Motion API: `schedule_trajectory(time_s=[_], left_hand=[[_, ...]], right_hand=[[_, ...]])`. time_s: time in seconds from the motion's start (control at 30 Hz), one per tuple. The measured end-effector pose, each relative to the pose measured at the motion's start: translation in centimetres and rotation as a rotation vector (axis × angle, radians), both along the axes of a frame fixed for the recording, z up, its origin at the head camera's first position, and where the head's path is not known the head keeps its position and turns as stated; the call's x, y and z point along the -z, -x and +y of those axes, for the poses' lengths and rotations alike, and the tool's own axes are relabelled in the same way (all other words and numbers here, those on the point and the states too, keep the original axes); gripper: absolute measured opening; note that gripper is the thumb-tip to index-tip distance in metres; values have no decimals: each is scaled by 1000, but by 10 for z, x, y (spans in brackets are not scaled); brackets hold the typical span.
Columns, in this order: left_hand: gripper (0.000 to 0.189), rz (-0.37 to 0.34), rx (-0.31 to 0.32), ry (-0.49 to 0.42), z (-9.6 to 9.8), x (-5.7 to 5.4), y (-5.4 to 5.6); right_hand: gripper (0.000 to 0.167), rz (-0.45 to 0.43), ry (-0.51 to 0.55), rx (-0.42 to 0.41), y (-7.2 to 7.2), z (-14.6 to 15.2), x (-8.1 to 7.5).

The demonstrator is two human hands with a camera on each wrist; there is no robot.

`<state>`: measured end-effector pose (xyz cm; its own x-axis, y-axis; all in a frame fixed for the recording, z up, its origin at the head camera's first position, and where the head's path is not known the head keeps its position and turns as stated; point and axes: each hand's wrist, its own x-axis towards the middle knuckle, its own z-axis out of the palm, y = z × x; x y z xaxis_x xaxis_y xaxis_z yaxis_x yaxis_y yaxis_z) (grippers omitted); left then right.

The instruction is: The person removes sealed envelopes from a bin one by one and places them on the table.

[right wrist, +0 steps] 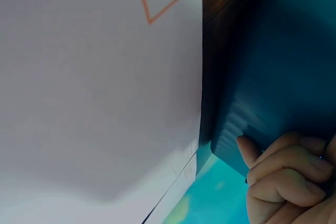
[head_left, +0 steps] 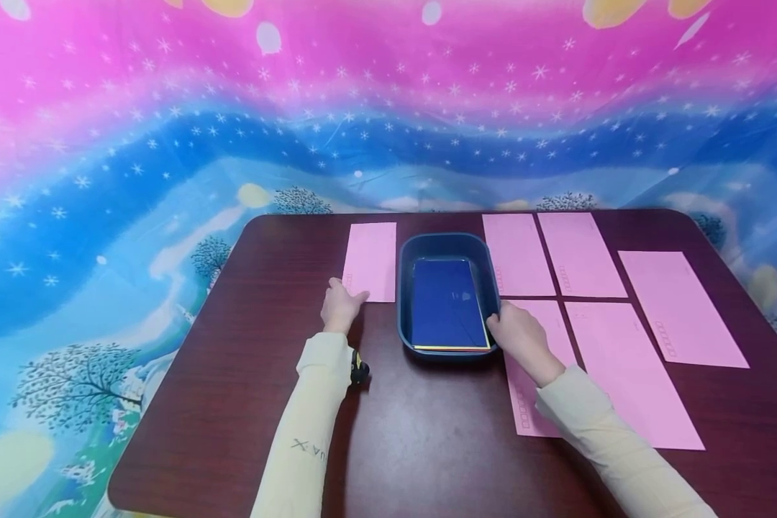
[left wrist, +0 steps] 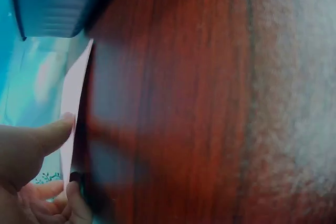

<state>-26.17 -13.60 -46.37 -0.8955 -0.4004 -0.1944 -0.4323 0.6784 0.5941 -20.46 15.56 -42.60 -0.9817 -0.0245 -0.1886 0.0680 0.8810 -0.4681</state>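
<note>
Sleeves (head_left: pixel 296 475) over glossy table (head_left: pixel 414 432), snowflake backdrop (head_left: pixel 388 108); envelope (head_left: pixel 373 260) in left hand (head_left: pixel 340 309), tub rim (head_left: pixel 401 302) in right hand (head_left: pixel 523 334)

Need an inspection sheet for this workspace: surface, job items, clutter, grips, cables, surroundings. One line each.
Surface: dark wood-grain table, glossy, with a pale glare patch near the front.
Job items: blue bin holding a dark blue flat item with a yellow near edge; one pink envelope left of the bin, five envelopes to its right.
Clutter: nothing seen.
Grips: left hand pinches the left envelope at its near-left corner; right hand holds the bin's right rim.
Cables: nothing seen.
Surroundings: pink-and-blue cloth with snowflakes and trees behind the table.
</note>
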Motion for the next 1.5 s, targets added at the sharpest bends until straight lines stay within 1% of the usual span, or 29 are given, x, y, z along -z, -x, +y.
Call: schedule_trajectory(time_s=[0.07, 0.13, 0.27, 0.47, 0.63, 0.87, 0.97, 1.07, 1.13, 1.2, 1.3, 1.37, 1.43, 1.5], left_hand=[[66, -2, 17, 32, 1, 2, 1], [67, 5, 19, 59, 2, 3, 2], [66, 23, 2, 104, 4, 6, 4], [64, 45, -12, 196, 7, 8, 4], [65, 29, -15, 216, 7, 9, 4], [70, 21, -8, 215, 5, 12, 7], [69, 51, -13, 209, 5, 10, 8], [58, 114, 4, 207, 9, 3, 6], [47, 162, 37, 202, 15, -6, 2], [40, 201, 90, 201, 24, -17, -5], [34, 259, 185, 210, 41, -32, -19], [34, 286, 257, 247, 54, -41, -31], [36, 299, 325, 301, 67, -47, -41], [41, 287, 388, 389, 79, -51, -51]], right_hand=[[32, 2, -2, 1, 0, 0, 0], [32, 4, -4, 4, -1, 0, 0], [30, 7, -3, 8, -2, -1, 0], [30, 6, -6, 14, -4, -3, 0], [32, 7, -1, 15, -5, -5, 0], [33, 9, -3, 14, -5, -4, 0], [33, 7, -3, 14, -5, -4, 0], [33, 6, 0, 14, -5, -3, 0], [32, 4, 0, 18, -5, -2, 0], [31, 5, -4, 20, -5, -2, 1], [30, 4, -8, 19, -4, -1, 1], [30, 7, -8, 13, -3, 0, 0], [30, 7, -3, 12, -2, 0, 0], [30, 0, 3, 16, -2, 0, 0]])
